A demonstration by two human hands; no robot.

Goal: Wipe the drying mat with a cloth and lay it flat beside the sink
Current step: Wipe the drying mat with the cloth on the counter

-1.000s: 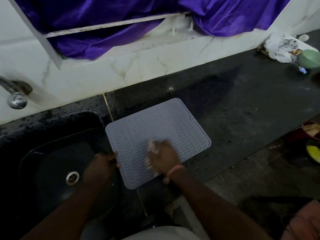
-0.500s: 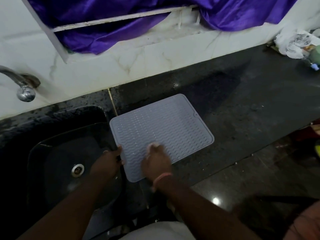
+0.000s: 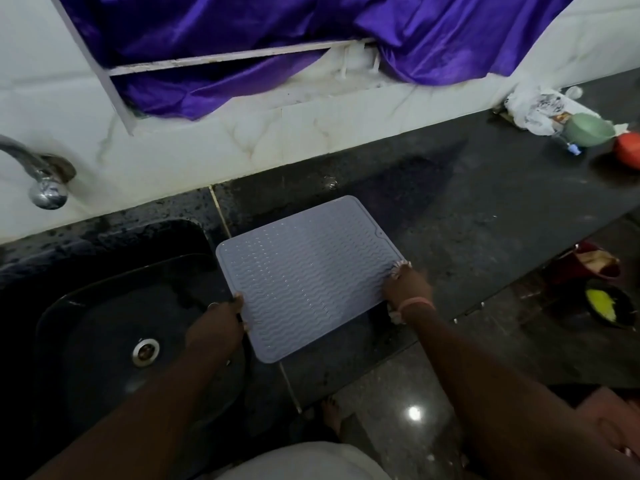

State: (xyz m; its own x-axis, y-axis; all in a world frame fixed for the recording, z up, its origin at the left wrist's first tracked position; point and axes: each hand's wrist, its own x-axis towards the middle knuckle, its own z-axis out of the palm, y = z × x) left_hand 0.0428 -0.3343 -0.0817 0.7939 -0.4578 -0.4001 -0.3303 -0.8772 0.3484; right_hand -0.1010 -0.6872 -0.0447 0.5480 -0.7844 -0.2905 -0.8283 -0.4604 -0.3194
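Note:
A grey ribbed drying mat (image 3: 304, 275) lies on the dark counter just right of the black sink (image 3: 114, 327). My left hand (image 3: 218, 322) grips the mat's left near edge, thumb on top. At the mat's right edge my right hand (image 3: 407, 287) holds a small pale cloth (image 3: 400, 266), bunched under the fingers and pressed onto the mat. A bit of cloth also shows below the wrist. The near part of the mat looks slightly raised, with a shadow beneath it.
A chrome tap (image 3: 45, 188) juts from the tiled wall at the left. Far right on the counter (image 3: 485, 209) are a white crumpled bag (image 3: 533, 109), a green bowl (image 3: 588, 129) and a red object (image 3: 628, 152). A purple curtain (image 3: 277, 39) hangs above. Bowls sit on the floor at right.
My right hand has swept the cloth from the mat's near middle across to its right edge. My left hand keeps its hold on the left edge.

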